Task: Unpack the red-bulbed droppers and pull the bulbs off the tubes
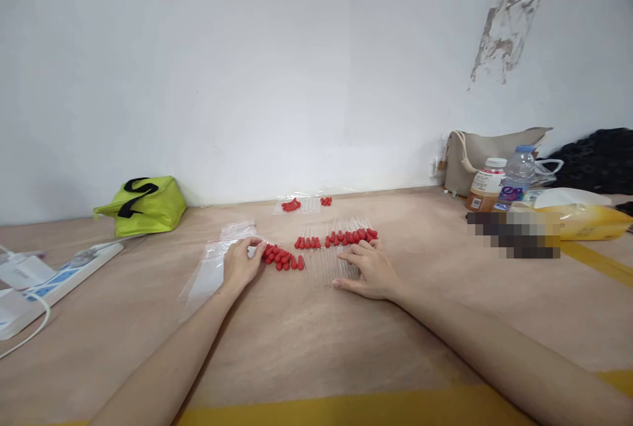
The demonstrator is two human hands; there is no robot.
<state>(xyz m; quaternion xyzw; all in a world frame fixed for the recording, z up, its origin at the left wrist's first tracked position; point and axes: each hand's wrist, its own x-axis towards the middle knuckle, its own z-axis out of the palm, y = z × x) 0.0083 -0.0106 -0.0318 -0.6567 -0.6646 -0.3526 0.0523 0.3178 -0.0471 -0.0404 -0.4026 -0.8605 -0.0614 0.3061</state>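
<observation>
Left hand (242, 268) and right hand (376, 275) at red bulbs (283, 258) and thin clear tubes (319, 269), mid-frame.

Left fingers curled, thumb close to forefinger, at left edge of the bulb cluster; cannot tell if anything is pinched. Right fingers spread, not closed, over the tubes, upper ones by a red-bulb row. Flat clear bags (210, 271) under and left of the left hand, centre-left. More red bulbs higher, foot of wall (277, 70). Desk (306, 347) carries all. Lime bag (155, 208), mid-left; power strip (86, 268), lower left; juice bottle (487, 185), mid-right.
</observation>
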